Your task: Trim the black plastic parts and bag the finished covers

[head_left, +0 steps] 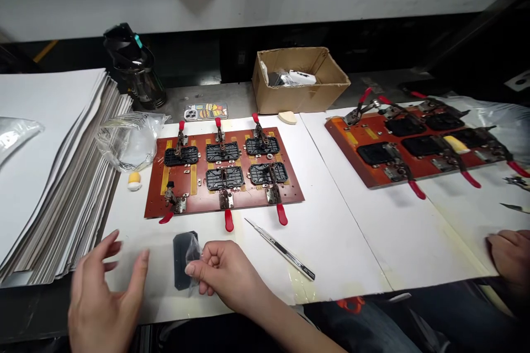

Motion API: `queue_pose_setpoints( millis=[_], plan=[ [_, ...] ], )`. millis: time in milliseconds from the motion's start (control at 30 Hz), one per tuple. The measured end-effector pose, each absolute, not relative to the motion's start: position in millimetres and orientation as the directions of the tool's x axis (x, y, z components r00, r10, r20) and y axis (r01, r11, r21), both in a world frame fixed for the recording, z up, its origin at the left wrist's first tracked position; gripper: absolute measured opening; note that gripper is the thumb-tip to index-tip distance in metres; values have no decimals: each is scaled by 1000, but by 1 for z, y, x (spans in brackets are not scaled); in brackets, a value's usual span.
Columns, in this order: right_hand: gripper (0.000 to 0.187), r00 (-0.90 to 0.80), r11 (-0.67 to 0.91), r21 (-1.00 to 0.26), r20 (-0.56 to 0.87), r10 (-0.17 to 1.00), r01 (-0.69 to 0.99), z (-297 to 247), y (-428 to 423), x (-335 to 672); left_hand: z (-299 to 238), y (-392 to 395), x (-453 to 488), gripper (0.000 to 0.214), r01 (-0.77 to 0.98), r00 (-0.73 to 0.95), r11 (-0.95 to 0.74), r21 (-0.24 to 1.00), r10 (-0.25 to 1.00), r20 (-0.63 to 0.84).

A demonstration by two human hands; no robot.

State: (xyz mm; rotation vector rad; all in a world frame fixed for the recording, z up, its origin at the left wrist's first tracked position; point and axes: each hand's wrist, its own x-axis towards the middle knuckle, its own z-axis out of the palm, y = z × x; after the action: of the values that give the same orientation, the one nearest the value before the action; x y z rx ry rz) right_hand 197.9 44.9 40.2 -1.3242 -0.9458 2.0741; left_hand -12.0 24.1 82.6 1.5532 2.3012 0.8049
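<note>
My right hand pinches a crumpled piece of clear plastic film between thumb and fingers. The film overlaps the right side of a flat black plate with cut corners, which lies on the white-covered table. To the left of that plate, my left hand is held with its fingers apart, touching nothing. Beyond both hands is a reddish-brown fixture board, where toggle clamps with red handles press on several black ribbed plates. Its front-left clamp stands upright. A slim silver-and-black craft knife rests right of my right hand.
Stacked white sheets fill the left side, beside a clear plastic bag and a yellow-and-white piece. Behind stand a dark bottle, phone and cardboard box. Right are another fixture board and another person's hand.
</note>
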Motion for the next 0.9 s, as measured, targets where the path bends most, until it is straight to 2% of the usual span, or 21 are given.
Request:
queue_pose_setpoints(
  millis=[33,67,100,167,233,300,333,400,467,533,600,667,733,800,900],
  plan=[
    [37,-366,-599,-800,-561,743,10,41,45,196,82,22,-13,61,828,-384,245,504,903,191],
    [35,-353,-562,-826,-541,763,52,42,45,194,81,19,-14,53,848,-359,222,482,908,214],
    [33,-363,-528,-846,-516,775,76,42,45,192,80,17,-14,46,831,-321,203,517,935,149],
    [32,-429,-479,-874,-464,775,81,44,46,187,74,15,-12,39,697,-152,219,683,976,-158],
    [32,-495,-439,-896,-412,765,68,46,47,183,68,18,-9,37,508,97,325,798,899,-428],
    [33,-530,-410,-910,-380,758,66,47,48,181,64,22,-8,34,374,242,411,831,822,-515],
    [34,-541,-416,-907,-382,750,64,48,49,181,62,24,-9,32,347,252,425,836,817,-519],
    [37,-521,-456,-885,-435,735,96,50,48,182,61,26,-15,33,379,158,413,828,853,-498],
    [38,-445,-437,-864,-503,741,248,54,47,183,62,24,-21,33,457,20,380,804,900,-436],
    [25,-362,-285,-826,-488,794,487,59,46,181,64,20,-24,31,510,-46,331,794,932,-359],
    [5,-362,-71,-749,-398,843,659,63,48,175,67,15,-22,29,553,-21,242,798,961,-277],
    [12,-394,14,-734,-348,851,679,66,54,167,72,10,-20,29,631,27,137,763,980,-199],
    [5,-406,-32,-782,-357,841,622,68,63,162,76,6,-25,29,752,48,55,657,989,-137],
    [8,-453,-16,-824,-328,829,567,71,71,161,80,3,-37,28,871,13,35,489,995,-95],
    [31,-555,221,-738,-242,796,638,76,72,163,81,3,-61,27,954,-141,146,263,989,-37]
  ],
)
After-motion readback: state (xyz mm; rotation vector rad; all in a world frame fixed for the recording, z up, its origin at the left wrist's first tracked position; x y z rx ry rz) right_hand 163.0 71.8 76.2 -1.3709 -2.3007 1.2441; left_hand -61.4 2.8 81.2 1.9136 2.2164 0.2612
